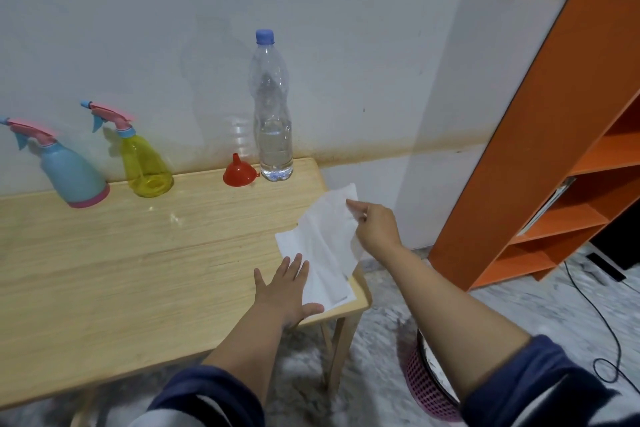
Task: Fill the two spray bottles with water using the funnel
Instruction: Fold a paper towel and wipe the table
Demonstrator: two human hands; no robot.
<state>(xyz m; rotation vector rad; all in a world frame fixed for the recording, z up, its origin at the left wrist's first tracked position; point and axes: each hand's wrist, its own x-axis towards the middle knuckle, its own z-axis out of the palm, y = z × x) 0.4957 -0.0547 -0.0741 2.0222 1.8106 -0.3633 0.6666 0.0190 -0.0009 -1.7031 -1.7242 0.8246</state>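
Tissue (323, 246) is what you have in hand, not the bottles: your right hand (375, 227) pinches the upper edge of the white sheet between thumb and fingers, lifting that edge off the wooden table (138, 253) while the lower part still lies on the near right corner. Your left hand (284, 288) is spread flat and holds nothing, its fingertips just touching the sheet's left edge, thumb near its bottom corner.

Judging by this, you are on a side step, laying or clearing the sheet, and the filling itself looks not yet begun. Both spray heads are still on.

Beyond your pinch and to its left, against the wall, stands the capped water bottle (273, 121), roughly a third full. Touching its base, or nearly so, the red funnel (239, 173) sits mouth-down. Farther left stands the yellow spray bottle (147, 163), and left again the blue spray bottle (71, 173), well apart from your hands.

Next you will likely need to let go of the sheet, reach across, unscrew one sprayer, and seat the funnel spout-down in its neck before uncapping the water.
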